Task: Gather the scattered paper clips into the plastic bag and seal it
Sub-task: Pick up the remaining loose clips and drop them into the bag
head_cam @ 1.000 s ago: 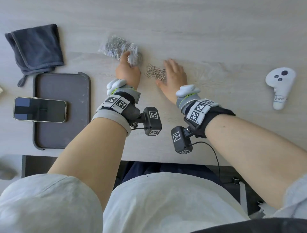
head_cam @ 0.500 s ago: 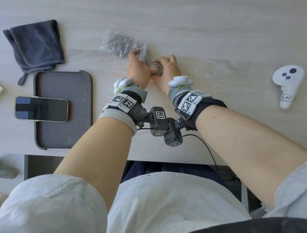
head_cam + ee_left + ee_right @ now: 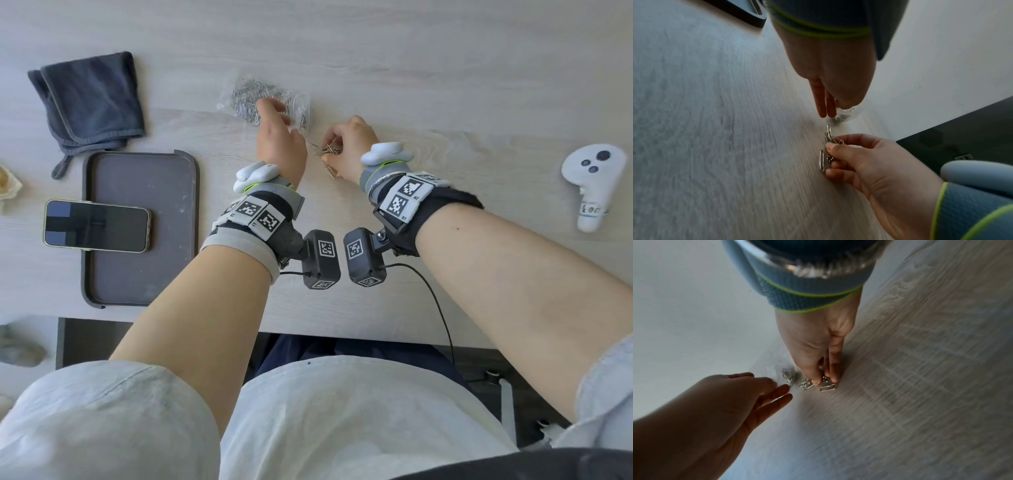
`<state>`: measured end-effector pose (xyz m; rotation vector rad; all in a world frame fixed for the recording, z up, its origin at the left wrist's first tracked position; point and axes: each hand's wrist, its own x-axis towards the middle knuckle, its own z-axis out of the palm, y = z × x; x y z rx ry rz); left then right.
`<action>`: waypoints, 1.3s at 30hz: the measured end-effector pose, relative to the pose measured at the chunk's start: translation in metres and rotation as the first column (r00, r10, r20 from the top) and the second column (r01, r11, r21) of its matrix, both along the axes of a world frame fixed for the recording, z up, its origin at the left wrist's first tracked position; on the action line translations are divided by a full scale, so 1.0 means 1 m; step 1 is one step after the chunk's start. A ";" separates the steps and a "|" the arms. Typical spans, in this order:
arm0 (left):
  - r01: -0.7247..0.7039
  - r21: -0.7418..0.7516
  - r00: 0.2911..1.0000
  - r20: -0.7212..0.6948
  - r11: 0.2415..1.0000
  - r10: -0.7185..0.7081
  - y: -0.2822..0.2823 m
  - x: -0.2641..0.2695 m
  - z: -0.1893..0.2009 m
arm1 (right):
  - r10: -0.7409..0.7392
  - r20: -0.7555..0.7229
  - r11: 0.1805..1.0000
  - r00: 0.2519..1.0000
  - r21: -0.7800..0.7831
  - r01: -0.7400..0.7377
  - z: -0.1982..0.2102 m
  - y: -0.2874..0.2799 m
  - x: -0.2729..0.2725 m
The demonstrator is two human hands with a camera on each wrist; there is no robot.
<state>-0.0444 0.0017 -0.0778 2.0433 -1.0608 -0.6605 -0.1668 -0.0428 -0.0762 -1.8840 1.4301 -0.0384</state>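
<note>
A clear plastic bag (image 3: 253, 99) with many silver clips inside lies on the pale wooden table (image 3: 445, 85). My left hand (image 3: 277, 113) pinches the bag's near edge (image 3: 849, 113), with its lower fingers (image 3: 786, 392) held straight. Just to the right, my right hand (image 3: 329, 154) pinches a small bunch of paper clips (image 3: 831, 138) just above the tabletop. One loose clip (image 3: 827, 388) lies flat under its fingertips. A short gap separates the bunch from the bag (image 3: 772, 366).
A folded dark cloth (image 3: 92, 99) lies at the back left. In front of it is a dark tray (image 3: 137, 274) with a phone (image 3: 96, 226) across its left rim. A white controller (image 3: 592, 181) lies at the right. The table's front edge runs near my forearms.
My right hand closed over the clip pile and carried it left to the bag. Now it sits slightly back from my left hand, still pinching clips. My left hand stayed at the bag.
</note>
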 end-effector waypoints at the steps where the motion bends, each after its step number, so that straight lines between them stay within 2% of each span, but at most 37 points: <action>1: 0.020 -0.024 1.000 0.007 1.000 -0.020 0.001 0.000 0.001 | 0.009 -0.003 1.000 1.000 0.002 -0.009 0.001 -0.001 0.000; 5: 0.163 0.003 0.984 0.066 0.987 -0.163 0.002 0.000 0.008 | 0.113 -0.029 0.993 0.993 -0.010 -0.114 0.010 -0.004 0.002; 8: 0.211 0.045 0.970 0.110 0.976 -0.215 0.001 0.001 0.013 | 0.124 -0.037 0.992 0.992 -0.001 -0.124 0.015 -0.005 0.004; 11: 0.186 0.116 0.974 0.111 0.976 -0.198 0.001 0.001 0.017 | 0.095 -0.031 0.995 0.995 0.019 -0.094 0.015 -0.005 0.004; 17: 0.095 0.133 0.985 0.131 0.987 -0.113 -0.008 0.001 0.019 | 0.044 0.031 0.999 0.999 0.010 -0.044 0.011 -0.004 -0.001; 22: 0.124 0.262 0.957 0.225 0.957 -0.186 -0.015 0.003 0.020 | -0.006 0.098 1.000 0.995 0.022 0.004 0.008 -0.006 -0.002; 28: 0.231 0.243 0.945 0.175 0.942 -0.277 -0.016 0.004 0.019 | -0.134 0.169 0.991 0.976 0.043 0.129 0.007 -0.012 -0.004; 35: 0.256 0.186 0.947 0.150 0.949 -0.285 -0.019 -0.003 0.022 | -0.202 0.361 0.979 0.910 0.070 0.190 0.039 -0.021 0.003; 39: 0.260 0.174 0.955 0.102 0.950 -0.280 -0.021 -0.006 0.025 | -0.250 0.369 0.968 0.895 0.100 0.229 0.045 -0.024 0.015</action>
